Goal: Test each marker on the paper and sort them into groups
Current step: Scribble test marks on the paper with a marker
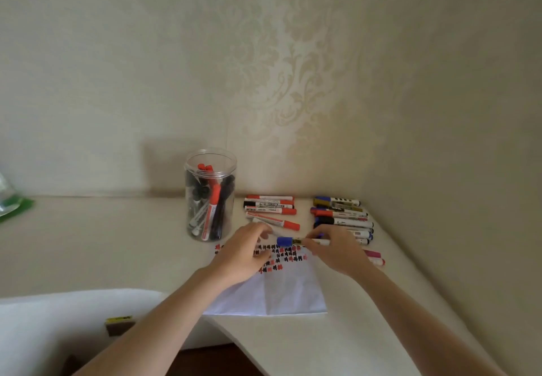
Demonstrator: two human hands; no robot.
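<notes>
Blue-capped marker held over the paper, sorting well under way

Just right of frame centre, the right hand [337,248] grips a blue-capped marker [296,241] above the paper [281,290]; the left hand [245,251] rests curled on the sheet, its hold unclear. Two sorted groups [271,210] lie behind; the jar [210,196] still holds many untested markers.

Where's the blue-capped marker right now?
In the head view, the blue-capped marker is centre-right, held by the right hand above the paper.
</notes>
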